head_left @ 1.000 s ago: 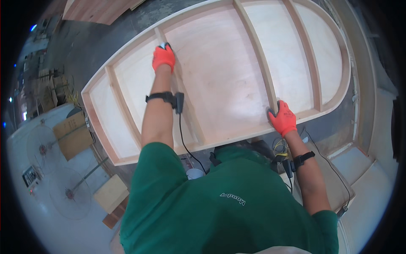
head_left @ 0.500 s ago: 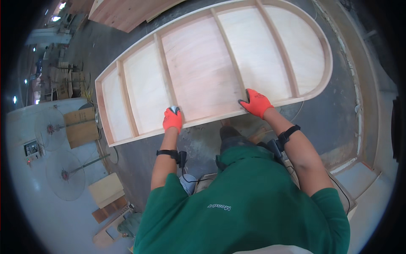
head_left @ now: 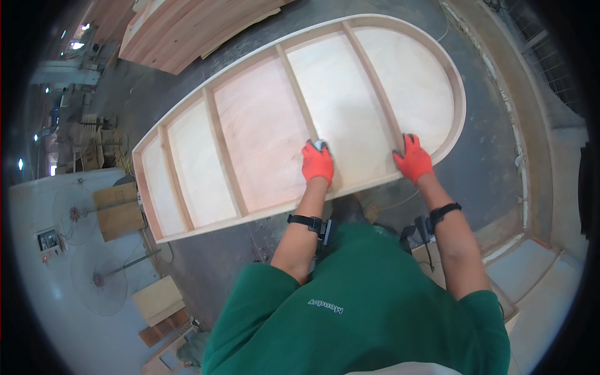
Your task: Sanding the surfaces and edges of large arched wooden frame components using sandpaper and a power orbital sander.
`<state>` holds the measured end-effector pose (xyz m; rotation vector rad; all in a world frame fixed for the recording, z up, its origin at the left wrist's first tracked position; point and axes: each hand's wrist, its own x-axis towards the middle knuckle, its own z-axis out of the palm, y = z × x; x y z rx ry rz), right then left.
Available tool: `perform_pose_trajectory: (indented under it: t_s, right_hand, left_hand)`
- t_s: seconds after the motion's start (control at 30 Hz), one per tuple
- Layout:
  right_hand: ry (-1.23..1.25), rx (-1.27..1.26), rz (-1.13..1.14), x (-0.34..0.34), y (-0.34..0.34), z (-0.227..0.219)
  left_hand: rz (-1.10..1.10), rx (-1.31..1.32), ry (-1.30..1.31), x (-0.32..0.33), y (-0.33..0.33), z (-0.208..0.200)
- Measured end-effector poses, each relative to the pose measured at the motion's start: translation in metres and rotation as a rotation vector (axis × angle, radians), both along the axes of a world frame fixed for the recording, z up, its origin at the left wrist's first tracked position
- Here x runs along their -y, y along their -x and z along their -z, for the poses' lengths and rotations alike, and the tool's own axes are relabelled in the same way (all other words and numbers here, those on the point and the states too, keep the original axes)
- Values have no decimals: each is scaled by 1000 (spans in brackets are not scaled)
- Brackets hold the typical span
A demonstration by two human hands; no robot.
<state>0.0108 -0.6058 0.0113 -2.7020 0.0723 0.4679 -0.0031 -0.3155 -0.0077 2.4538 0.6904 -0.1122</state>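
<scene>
One wooden frame (head_left: 269,212) lies beneath the left hand (head_left: 318,162), holding a pale object (head_left: 320,144), and right hand (head_left: 414,159), clasping a crossbar (head_left: 374,86).

Soft, even lt; far-L glare spots (head_left: 77,45), prob. lamps; edges warped.

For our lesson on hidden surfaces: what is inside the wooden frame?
Inside the frame, four crosspieces run across a pale base. The left hand, holding a mostly covered pale item, hides part of one crosspiece; the right hand hides part of another.
</scene>
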Motion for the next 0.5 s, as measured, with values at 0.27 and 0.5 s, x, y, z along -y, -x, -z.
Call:
perform_pose_trajectory:
  t_s: [0.27,0.5]
  right_hand:
    - [4,-62,21,1,-8,-7]
    - [7,-69,54,4,-10,-9]
  left_hand:
    - [-29,-71,-129,-28,-153,4]
    - [-36,-129,-106,-78,-329,-11]
